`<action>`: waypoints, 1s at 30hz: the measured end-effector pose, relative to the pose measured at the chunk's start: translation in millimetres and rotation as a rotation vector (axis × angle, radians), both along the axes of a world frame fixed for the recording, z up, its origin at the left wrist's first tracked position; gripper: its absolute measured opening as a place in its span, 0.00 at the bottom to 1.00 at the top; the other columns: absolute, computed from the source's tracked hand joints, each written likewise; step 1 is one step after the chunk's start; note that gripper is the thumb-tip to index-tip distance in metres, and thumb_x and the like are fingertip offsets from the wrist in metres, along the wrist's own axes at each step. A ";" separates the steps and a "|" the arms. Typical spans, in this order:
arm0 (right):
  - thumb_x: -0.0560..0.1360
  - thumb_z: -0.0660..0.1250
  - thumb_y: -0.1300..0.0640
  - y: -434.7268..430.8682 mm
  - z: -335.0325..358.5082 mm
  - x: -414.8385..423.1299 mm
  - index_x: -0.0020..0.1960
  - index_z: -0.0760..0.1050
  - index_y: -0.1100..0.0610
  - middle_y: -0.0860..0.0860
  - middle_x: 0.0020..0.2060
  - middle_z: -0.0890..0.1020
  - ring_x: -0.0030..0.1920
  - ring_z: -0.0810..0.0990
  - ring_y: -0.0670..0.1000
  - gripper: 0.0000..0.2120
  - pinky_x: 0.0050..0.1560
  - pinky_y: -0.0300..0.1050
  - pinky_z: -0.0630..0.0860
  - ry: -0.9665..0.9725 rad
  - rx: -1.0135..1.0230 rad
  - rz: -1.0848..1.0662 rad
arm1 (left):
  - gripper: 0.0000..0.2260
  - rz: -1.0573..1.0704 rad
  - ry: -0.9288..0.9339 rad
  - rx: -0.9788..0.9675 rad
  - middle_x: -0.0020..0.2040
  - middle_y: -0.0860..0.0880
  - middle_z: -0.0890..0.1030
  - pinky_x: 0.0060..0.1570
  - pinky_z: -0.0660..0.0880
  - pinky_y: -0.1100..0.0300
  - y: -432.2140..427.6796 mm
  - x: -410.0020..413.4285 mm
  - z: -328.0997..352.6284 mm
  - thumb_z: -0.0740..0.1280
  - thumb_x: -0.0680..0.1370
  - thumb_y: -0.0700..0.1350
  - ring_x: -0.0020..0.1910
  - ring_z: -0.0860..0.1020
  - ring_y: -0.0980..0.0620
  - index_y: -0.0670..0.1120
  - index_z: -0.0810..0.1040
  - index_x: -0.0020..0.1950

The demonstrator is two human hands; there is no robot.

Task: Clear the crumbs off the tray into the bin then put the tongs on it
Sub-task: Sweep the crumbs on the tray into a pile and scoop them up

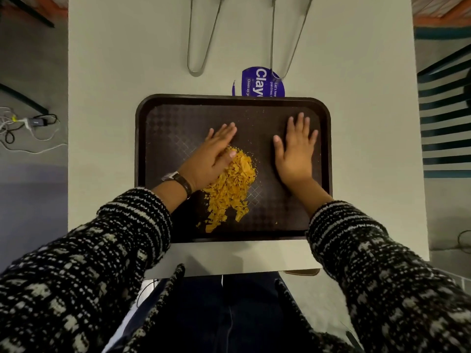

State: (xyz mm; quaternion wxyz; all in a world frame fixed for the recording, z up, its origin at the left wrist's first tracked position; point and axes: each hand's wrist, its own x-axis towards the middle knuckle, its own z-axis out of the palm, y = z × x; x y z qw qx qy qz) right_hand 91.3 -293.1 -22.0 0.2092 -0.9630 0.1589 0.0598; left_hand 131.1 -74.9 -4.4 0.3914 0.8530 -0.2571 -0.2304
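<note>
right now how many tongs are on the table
2. Left tongs lie beyond the tray, toward the table's middle; right tongs beside them, tip on the purple sticker. Their far ends are cut off.

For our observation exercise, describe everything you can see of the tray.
The tray is a dark brown rounded rectangle, plastic-looking, with a raised rim and a diamond-textured floor. It lies flat on the white table, near the person's edge, covering part of a purple sticker. A heap of orange-yellow crumbs sits at its middle. The left hand rests against the heap; the right hand lies flat on the floor.
</note>
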 end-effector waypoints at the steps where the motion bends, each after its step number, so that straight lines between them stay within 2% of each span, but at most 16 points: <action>1: 0.78 0.45 0.42 10.9 0.1 0.6 0.75 0.53 0.61 0.59 0.76 0.52 0.77 0.47 0.58 0.32 0.75 0.58 0.40 -0.006 0.003 0.090 | 0.25 0.088 -0.008 -0.023 0.76 0.45 0.55 0.75 0.43 0.57 3.6 2.4 1.4 0.52 0.80 0.51 0.75 0.50 0.54 0.42 0.54 0.75; 3: 0.78 0.47 0.43 36.6 3.7 1.1 0.75 0.53 0.61 0.58 0.76 0.55 0.77 0.49 0.56 0.32 0.75 0.56 0.40 -0.022 0.098 0.286 | 0.25 0.218 -0.038 -0.038 0.76 0.44 0.56 0.74 0.43 0.58 12.7 10.0 3.2 0.53 0.80 0.49 0.75 0.51 0.53 0.42 0.55 0.75; 5: 0.79 0.51 0.45 56.8 8.4 -1.1 0.75 0.56 0.60 0.57 0.74 0.60 0.76 0.53 0.52 0.29 0.76 0.54 0.44 -0.026 0.302 0.386 | 0.25 0.283 -0.074 -0.012 0.76 0.44 0.55 0.73 0.41 0.61 21.3 19.0 2.5 0.53 0.80 0.49 0.75 0.51 0.53 0.42 0.54 0.75; 7: 0.79 0.54 0.48 62.9 16.6 -4.7 0.73 0.61 0.59 0.57 0.72 0.66 0.74 0.55 0.48 0.26 0.76 0.48 0.50 -0.047 0.526 0.324 | 0.26 0.331 -0.089 0.039 0.77 0.45 0.53 0.73 0.39 0.59 27.7 26.8 -0.7 0.53 0.80 0.50 0.76 0.49 0.52 0.42 0.53 0.75; 8: 0.79 0.55 0.49 60.6 20.0 -4.8 0.72 0.64 0.59 0.57 0.71 0.68 0.73 0.57 0.47 0.25 0.74 0.45 0.52 -0.097 0.571 0.271 | 0.26 0.349 -0.082 0.069 0.77 0.44 0.53 0.72 0.38 0.58 29.5 29.1 -2.6 0.52 0.80 0.50 0.76 0.48 0.50 0.42 0.52 0.76; 11: 0.78 0.54 0.50 38.7 20.5 4.9 0.69 0.68 0.62 0.58 0.69 0.70 0.73 0.62 0.52 0.24 0.75 0.47 0.50 -0.273 0.481 0.167 | 0.30 0.285 -0.099 0.201 0.77 0.44 0.52 0.72 0.36 0.54 28.5 23.0 -8.7 0.50 0.79 0.56 0.76 0.46 0.49 0.42 0.51 0.76; 13: 0.78 0.52 0.48 23.2 15.7 14.2 0.70 0.67 0.61 0.58 0.70 0.69 0.74 0.60 0.55 0.25 0.75 0.51 0.48 -0.244 0.396 0.144 | 0.32 0.133 -0.134 0.235 0.77 0.44 0.52 0.72 0.35 0.53 21.6 8.9 -9.6 0.48 0.77 0.59 0.76 0.46 0.49 0.42 0.51 0.76; 15: 0.78 0.51 0.46 20.6 9.7 18.3 0.71 0.64 0.60 0.58 0.72 0.65 0.75 0.57 0.55 0.27 0.75 0.54 0.46 -0.165 0.332 0.175 | 0.33 -0.003 -0.095 0.173 0.77 0.45 0.53 0.73 0.35 0.55 13.1 -5.6 -7.0 0.47 0.76 0.60 0.76 0.48 0.50 0.43 0.51 0.76; 17: 0.78 0.51 0.43 30.1 4.9 17.1 0.73 0.61 0.59 0.58 0.74 0.62 0.76 0.55 0.55 0.29 0.76 0.56 0.44 -0.113 0.235 0.290 | 0.32 -0.038 -0.041 0.085 0.77 0.45 0.54 0.74 0.38 0.58 9.5 -13.8 -3.9 0.48 0.77 0.59 0.76 0.49 0.51 0.42 0.51 0.76; 19: 0.77 0.51 0.40 46.0 4.9 15.3 0.74 0.58 0.60 0.58 0.74 0.61 0.76 0.54 0.55 0.32 0.75 0.55 0.43 -0.080 0.238 0.418 | 0.30 0.046 -0.037 0.014 0.76 0.44 0.55 0.74 0.41 0.59 12.9 -15.1 -0.8 0.50 0.78 0.56 0.76 0.50 0.50 0.42 0.52 0.75; 21: 0.77 0.50 0.37 58.2 4.7 11.1 0.74 0.58 0.59 0.57 0.72 0.65 0.75 0.59 0.55 0.35 0.76 0.51 0.47 -0.036 0.397 0.486 | 0.28 0.199 -0.073 -0.003 0.76 0.44 0.55 0.74 0.40 0.60 22.6 -11.6 -0.3 0.51 0.79 0.54 0.76 0.50 0.51 0.42 0.53 0.75; 23: 0.76 0.51 0.36 59.9 5.0 5.2 0.74 0.59 0.55 0.53 0.71 0.69 0.74 0.62 0.56 0.33 0.75 0.50 0.53 -0.007 0.587 0.420 | 0.26 0.344 -0.124 0.054 0.77 0.44 0.54 0.73 0.39 0.60 34.9 -5.0 -2.7 0.51 0.80 0.52 0.76 0.49 0.52 0.42 0.53 0.75; 24: 0.76 0.52 0.37 56.3 6.9 3.2 0.74 0.61 0.54 0.53 0.71 0.69 0.74 0.62 0.56 0.32 0.75 0.50 0.54 -0.035 0.616 0.351 | 0.26 0.405 -0.142 0.100 0.77 0.44 0.53 0.73 0.38 0.58 41.3 -1.2 -4.9 0.50 0.80 0.51 0.76 0.48 0.51 0.42 0.53 0.75; 27: 0.78 0.52 0.44 32.9 10.4 7.5 0.71 0.65 0.58 0.56 0.71 0.68 0.74 0.60 0.55 0.27 0.75 0.48 0.48 -0.230 0.469 0.140 | 0.26 0.495 -0.139 0.265 0.77 0.42 0.51 0.74 0.38 0.51 53.3 6.2 -13.6 0.50 0.81 0.51 0.76 0.47 0.47 0.40 0.51 0.76; 30: 0.78 0.49 0.43 17.6 6.7 18.4 0.73 0.61 0.58 0.56 0.74 0.62 0.76 0.53 0.55 0.29 0.75 0.54 0.41 -0.155 0.330 0.046 | 0.27 0.451 -0.155 0.387 0.77 0.42 0.50 0.72 0.35 0.50 46.3 1.8 -18.0 0.50 0.80 0.53 0.76 0.45 0.46 0.41 0.51 0.76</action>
